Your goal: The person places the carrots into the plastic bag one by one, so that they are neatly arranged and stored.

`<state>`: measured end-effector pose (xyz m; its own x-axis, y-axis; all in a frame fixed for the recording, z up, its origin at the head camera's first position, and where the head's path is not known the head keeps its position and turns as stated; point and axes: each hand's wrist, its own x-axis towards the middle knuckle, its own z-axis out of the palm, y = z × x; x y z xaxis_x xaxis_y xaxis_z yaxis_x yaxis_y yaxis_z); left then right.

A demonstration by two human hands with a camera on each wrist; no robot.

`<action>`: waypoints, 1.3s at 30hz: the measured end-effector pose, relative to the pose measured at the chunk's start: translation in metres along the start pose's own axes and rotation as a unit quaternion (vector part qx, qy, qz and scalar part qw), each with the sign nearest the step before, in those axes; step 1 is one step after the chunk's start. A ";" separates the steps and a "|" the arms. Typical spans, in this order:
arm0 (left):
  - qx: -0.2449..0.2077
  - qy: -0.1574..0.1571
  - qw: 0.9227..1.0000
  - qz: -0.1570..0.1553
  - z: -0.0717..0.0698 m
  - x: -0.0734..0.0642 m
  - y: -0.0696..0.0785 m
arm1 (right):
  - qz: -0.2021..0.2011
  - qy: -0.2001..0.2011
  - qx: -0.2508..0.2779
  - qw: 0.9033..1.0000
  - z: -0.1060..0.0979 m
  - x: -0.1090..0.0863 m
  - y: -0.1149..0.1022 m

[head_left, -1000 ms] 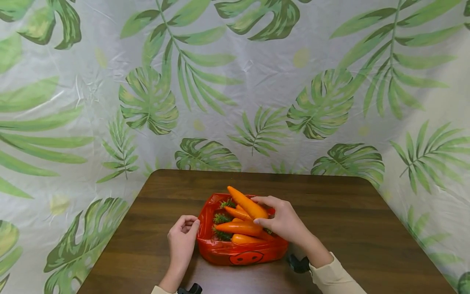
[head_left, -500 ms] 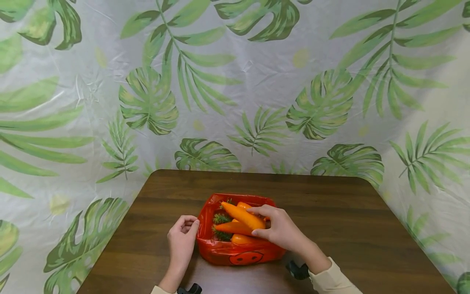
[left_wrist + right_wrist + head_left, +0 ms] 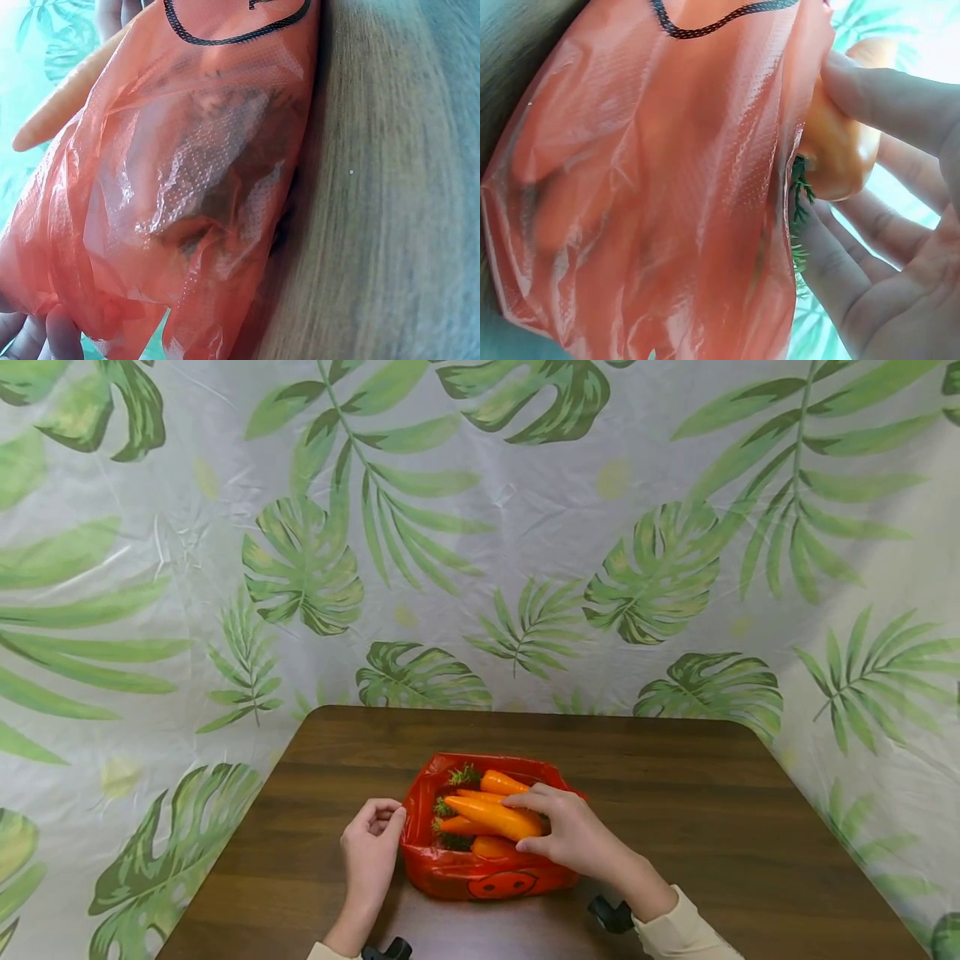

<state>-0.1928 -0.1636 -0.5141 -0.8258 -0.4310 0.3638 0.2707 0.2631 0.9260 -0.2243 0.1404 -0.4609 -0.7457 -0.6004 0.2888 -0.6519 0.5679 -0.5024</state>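
A red plastic bag (image 3: 431, 870) with a black-outlined face print stands with its mouth spread, holding several carrots (image 3: 504, 782) with green tufts. My left hand (image 3: 370, 856) pinches the bag's left rim between thumb and fingertips; in the left wrist view its fingers (image 3: 64, 334) grip the gathered film. My right hand (image 3: 581, 833) holds one orange carrot (image 3: 487, 815) by its thick end, low over the others, its tip pointing left. In the right wrist view the thumb presses that carrot (image 3: 836, 154) from one side. Green sprigs (image 3: 801, 191) show just below it.
The bag stands on a dark brown wooden table (image 3: 675, 827) with rounded far corners. A leaf-patterned sheet (image 3: 540, 543) hangs behind the table. Black straps (image 3: 611, 914) sit around both wrists.
The right hand has lowered its carrot into the bag's mouth, and the carrot's tip has swung down and left. The left hand has stayed at the rim.
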 end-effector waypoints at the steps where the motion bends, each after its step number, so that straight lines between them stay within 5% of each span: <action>1: -0.002 0.000 1.000 -0.002 0.000 0.000 0.000 | -0.002 -0.002 -0.005 1.000 0.000 0.000 0.000; 10: -0.001 0.005 1.000 -0.004 -0.001 0.001 0.000 | -0.026 -0.022 -0.072 0.997 0.001 0.000 0.004; 28: -0.005 0.015 1.000 -0.008 -0.002 -0.001 0.001 | -0.062 -0.047 -0.107 0.991 0.001 -0.004 0.008; 39: -0.013 0.005 1.000 0.001 0.000 0.002 -0.001 | -0.085 -0.007 -0.107 0.991 -0.010 -0.002 0.010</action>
<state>-0.1949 -0.1645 -0.5140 -0.8199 -0.4397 0.3666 0.2853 0.2415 0.9275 -0.2303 0.1533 -0.4580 -0.6212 -0.7048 0.3426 -0.7836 0.5628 -0.2631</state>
